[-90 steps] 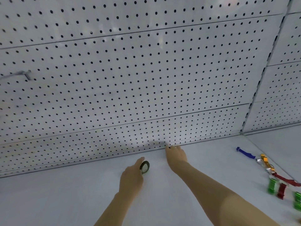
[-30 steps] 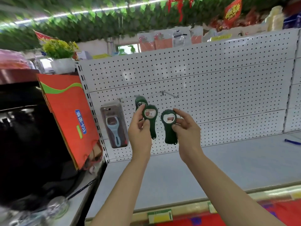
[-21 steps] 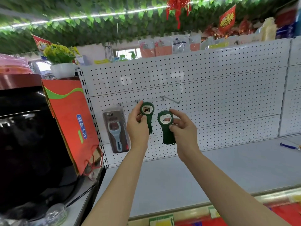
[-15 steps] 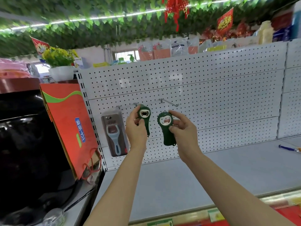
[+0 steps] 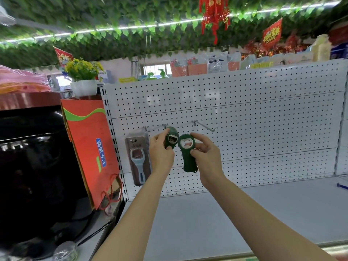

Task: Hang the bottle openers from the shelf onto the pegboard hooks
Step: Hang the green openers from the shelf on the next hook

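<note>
Green bottle openers are pinched by their heads, one in the left hand [image 5: 162, 154] at the hook [image 5: 165, 127], one in the right hand [image 5: 206, 155] just beside it, holes exposed for hanging.

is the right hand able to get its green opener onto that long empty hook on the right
Probably yes. The right hand holds its green opener just below and left of the long hook, whose tip is bare, with only pegboard behind it.
</note>
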`<state>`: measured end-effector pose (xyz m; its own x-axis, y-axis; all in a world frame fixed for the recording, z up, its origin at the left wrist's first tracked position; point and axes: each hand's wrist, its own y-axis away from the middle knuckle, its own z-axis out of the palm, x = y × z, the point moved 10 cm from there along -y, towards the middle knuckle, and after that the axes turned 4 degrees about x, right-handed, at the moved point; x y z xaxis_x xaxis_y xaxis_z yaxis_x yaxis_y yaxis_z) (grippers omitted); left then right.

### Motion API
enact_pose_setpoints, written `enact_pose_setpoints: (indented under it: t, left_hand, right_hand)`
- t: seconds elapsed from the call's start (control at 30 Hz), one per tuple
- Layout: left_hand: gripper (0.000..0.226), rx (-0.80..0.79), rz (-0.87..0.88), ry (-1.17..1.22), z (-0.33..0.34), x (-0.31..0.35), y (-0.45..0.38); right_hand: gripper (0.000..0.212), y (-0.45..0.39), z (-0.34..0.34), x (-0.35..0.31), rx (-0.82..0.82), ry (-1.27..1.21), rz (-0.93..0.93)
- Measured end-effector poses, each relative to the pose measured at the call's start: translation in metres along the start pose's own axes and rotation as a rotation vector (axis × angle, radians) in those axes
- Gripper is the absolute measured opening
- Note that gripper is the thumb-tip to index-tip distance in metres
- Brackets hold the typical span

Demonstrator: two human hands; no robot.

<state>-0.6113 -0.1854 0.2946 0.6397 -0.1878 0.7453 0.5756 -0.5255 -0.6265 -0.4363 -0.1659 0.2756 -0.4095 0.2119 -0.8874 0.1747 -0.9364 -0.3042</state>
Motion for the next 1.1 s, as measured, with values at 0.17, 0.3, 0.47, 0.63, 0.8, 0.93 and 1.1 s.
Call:
enact_pose_setpoints:
  t: [0.17,0.3,0.47,0.63,0.8,0.93,1.1]
  left_hand:
    - [0.072,-0.012,0.198,-0.066,-0.02,0.018,0.003]
    - [0.069,-0.037,0.309,-0.068,-0.029,0.032,0.012]
    - [0.057,-0.11,0.318,-0.065,-0.02,0.027,0.01]
    - [0.048,-0.142,0.29,-0.078,-0.009,0.016,0.003]
    - [0.045,-0.126,0.286,-0.118,-0.004,0.013,-0.003]
    - [0.045,-0.136,0.29,-0.171,-0.001,0.012,-0.009]
    - [0.047,-0.144,0.295,-0.202,-0.001,0.012,-0.009]
  right_hand:
    - [0.054,-0.01,0.023,0.006,-0.012,-0.045,-0.001]
    - [0.053,-0.019,0.034,0.014,0.02,-0.097,0.016]
    - [0.055,-0.03,0.039,0.027,0.056,-0.148,0.04]
    - [0.049,-0.038,0.039,0.036,0.068,-0.145,0.053]
    - [0.048,-0.046,0.038,0.037,0.073,-0.07,0.017]
    - [0.045,-0.056,0.037,0.042,0.07,-0.009,-0.012]
    - [0.039,-0.064,0.029,0.043,0.093,0.148,-0.066]
